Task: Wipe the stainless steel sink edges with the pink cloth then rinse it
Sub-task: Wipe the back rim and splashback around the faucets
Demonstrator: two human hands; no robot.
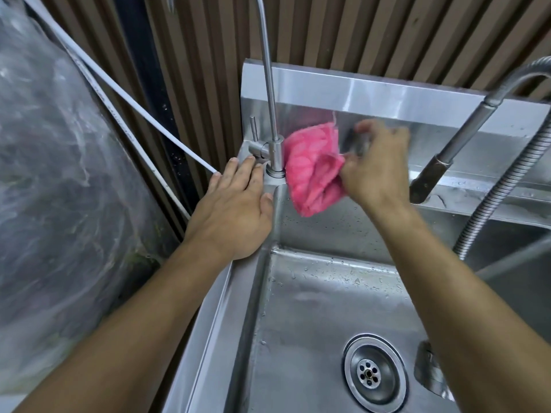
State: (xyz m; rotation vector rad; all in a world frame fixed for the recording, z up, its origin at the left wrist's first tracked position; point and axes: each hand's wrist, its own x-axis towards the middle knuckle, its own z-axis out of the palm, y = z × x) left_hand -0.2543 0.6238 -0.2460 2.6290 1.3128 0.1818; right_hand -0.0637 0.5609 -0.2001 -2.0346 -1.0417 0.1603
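The pink cloth (pixel 313 168) hangs bunched against the sink's (pixel 298 308) back edge, just beside the thin tap (pixel 275 156). The right hand (pixel 375 165) pinches it. The left hand (pixel 235 204) lies flat, fingers straight, on the sink's left rim.

Sink (pixel 313 308): brushed stainless steel, satin sheen, beaded with water drops. Slim tap (pixel 269 84): polished metal. Hose (pixel 501 186): ribbed metal. Pink cloth (pixel 313 168): soft patterned textile, matt. Wall (pixel 357 31): ribbed brown slats. Sheeting (pixel 59 144): glossy translucent plastic.
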